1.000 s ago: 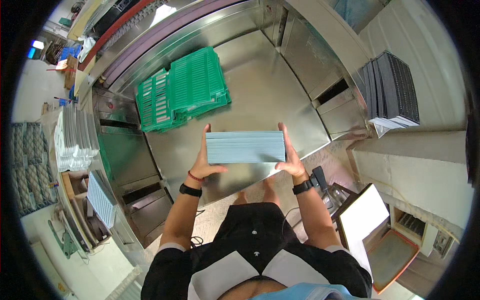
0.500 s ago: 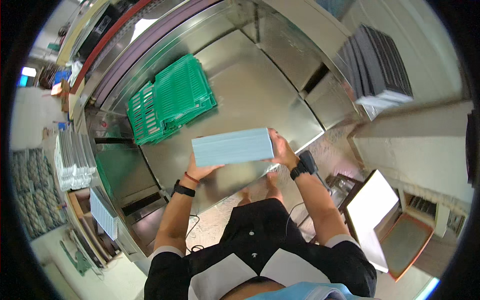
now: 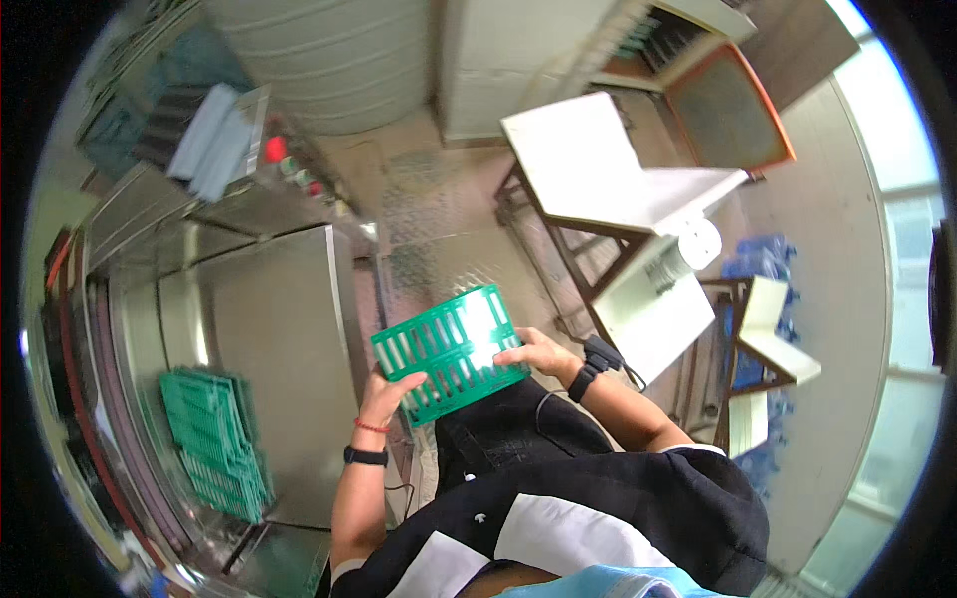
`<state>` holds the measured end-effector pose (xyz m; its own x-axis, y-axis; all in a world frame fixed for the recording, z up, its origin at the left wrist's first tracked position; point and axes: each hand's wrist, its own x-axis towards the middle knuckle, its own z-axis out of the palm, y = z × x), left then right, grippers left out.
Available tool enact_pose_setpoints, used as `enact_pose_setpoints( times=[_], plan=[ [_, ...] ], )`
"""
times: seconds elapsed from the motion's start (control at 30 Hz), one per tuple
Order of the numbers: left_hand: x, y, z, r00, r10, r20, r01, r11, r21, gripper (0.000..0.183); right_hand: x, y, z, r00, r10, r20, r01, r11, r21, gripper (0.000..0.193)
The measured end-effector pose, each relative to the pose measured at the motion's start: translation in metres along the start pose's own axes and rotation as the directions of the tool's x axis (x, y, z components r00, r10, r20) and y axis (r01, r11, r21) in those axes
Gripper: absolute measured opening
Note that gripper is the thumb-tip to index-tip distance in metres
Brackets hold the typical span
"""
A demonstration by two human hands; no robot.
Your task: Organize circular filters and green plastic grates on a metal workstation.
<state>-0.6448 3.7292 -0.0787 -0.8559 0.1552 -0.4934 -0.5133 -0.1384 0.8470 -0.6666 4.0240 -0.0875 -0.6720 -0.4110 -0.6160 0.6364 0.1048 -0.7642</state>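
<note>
Between my two hands is a green slotted plastic panel (image 3: pixel 454 349), tilted, with pale or white showing through its slots. My left hand (image 3: pixel 382 399) grips its left edge, thumb over the face. At the right edge my right hand (image 3: pixel 543 354) holds it the same way, thumb on top. The undersides and most of my fingers are hidden behind the panel. Several similar green slotted panels (image 3: pixel 214 439) lie stacked in the metal-walled worktop (image 3: pixel 284 329) to my left.
A metal ledge at the far left bears pale blue-grey blocks (image 3: pixel 214 140) and small red-topped containers (image 3: pixel 279 151). White angled stands (image 3: pixel 588 159) on dark frames are ahead right, with an orange-edged chair (image 3: pixel 733 110) behind. Blue bottles (image 3: pixel 760 257) line the right wall.
My body has turned right, away from the worktop. A pale blue face showed on the held thing before; now a green slotted face shows. Whether it is the same thing I cannot tell.
</note>
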Motion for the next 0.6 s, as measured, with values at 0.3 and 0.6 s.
enact_pose_setpoints(
  times=[0.3, 0.6],
  plan=[
    [0.088, -0.144, 0.223, 0.868, -0.346, 0.356, 0.346, 0.936, 0.066, 0.035, -0.138, 0.131, -0.180, 0.812, 0.296, -0.503, -0.111, 0.924, 0.365, 0.053],
    [0.148, -0.274, 0.397, 0.822, -0.471, 0.321, 0.506, 0.862, -0.030, 0.042, -0.155, 0.217, -0.373, 0.743, 0.405, -0.533, -0.178, 0.888, 0.425, 0.056]
  ],
)
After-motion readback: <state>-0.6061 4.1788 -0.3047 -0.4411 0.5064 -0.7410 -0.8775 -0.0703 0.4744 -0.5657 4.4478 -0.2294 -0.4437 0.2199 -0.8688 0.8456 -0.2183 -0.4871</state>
